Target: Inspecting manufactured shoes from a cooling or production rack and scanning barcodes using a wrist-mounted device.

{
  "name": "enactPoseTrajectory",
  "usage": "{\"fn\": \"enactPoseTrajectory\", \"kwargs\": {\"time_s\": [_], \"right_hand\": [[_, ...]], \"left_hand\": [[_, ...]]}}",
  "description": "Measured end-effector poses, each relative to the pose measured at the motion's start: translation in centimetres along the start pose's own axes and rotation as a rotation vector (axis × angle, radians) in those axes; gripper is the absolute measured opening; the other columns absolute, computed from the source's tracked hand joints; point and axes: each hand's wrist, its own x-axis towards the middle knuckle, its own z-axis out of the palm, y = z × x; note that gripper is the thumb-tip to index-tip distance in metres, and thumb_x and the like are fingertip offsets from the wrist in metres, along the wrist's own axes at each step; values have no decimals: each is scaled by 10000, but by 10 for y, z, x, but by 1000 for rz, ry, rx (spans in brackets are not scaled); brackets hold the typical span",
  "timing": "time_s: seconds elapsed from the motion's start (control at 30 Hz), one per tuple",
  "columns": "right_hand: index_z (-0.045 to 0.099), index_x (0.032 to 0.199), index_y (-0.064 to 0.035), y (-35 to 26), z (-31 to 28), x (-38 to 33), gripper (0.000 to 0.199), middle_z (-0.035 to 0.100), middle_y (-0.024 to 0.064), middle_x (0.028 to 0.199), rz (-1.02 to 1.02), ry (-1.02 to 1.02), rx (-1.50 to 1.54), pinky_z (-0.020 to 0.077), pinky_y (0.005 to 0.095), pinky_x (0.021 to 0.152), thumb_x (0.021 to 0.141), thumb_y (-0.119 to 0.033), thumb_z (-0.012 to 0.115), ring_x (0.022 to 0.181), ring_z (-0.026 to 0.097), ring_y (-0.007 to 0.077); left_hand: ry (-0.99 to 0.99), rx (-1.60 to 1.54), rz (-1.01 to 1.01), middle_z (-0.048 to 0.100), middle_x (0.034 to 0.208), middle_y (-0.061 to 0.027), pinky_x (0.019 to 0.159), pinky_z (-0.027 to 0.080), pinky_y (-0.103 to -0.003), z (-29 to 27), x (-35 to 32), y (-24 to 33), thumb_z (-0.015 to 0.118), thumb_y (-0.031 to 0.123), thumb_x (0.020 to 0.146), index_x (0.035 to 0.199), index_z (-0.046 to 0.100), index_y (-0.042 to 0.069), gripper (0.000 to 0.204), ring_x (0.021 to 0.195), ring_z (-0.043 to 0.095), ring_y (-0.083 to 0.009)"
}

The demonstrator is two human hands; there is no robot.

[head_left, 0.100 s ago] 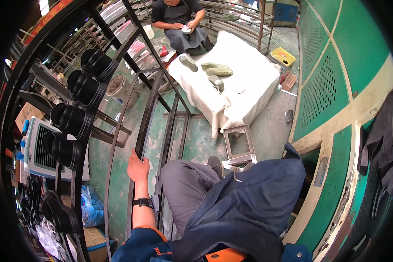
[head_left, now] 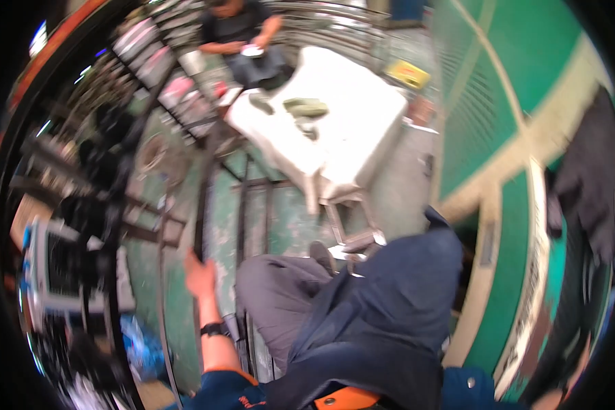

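My left hand [head_left: 199, 275] is at the upright dark metal rack [head_left: 202, 198], its fingers closed about a bar and smeared by motion. A black band is round that wrist. Black shoes [head_left: 83, 213] sit in a row along the rack's left side, blurred. At the lower right rim a skin-coloured patch [head_left: 582, 359], which looks like part of my right arm or hand, shows beside dark cloth; its fingers cannot be made out. My grey-trousered leg and dark blue apron [head_left: 383, 294] fill the lower middle.
Ahead stands a white-covered table [head_left: 362, 109] with several green shoe lasts [head_left: 305, 106]. Behind it a person [head_left: 242, 41] sits holding a white item. A metal stool frame [head_left: 352, 219] is at the table's near corner. Green panels [head_left: 526, 61] and hanging dark clothes [head_left: 588, 178] line the right.
The whole view has shifted and blurred, with table and rack sliding left. My left hand stays at the rack bar. A skin-coloured patch now shows at the lower right rim.
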Motion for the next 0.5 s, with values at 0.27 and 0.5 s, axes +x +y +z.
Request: {"fn": "enactPoseTrajectory", "kwargs": {"time_s": [0.27, 0.5], "right_hand": [[469, 1509, -99, -35, 89, 26, 924, 523, 284, 1455, -115, 575, -1205, 421, 462, 1113, 815, -669, 687, 1364, 502, 415], [514, 1448, 46, -124, 132, -34, 742, 593, 165, 1420, -600, 430, -737, 390, 330, 1116, 896, -392, 745, 1316, 548, 205]], "left_hand": [[-24, -1017, 532, 528, 1477, -161, 1107, 445, -382, -45, 51, 82, 504, 79, 1040, 1469, 478, -36, 445, 1295, 557, -269], [-689, -1432, 836, 584, 1395, -173, 1038, 484, -361, -163, -64, 270, 552, 48, 968, 1482, 474, -12, 523, 1186, 625, -236]]}}
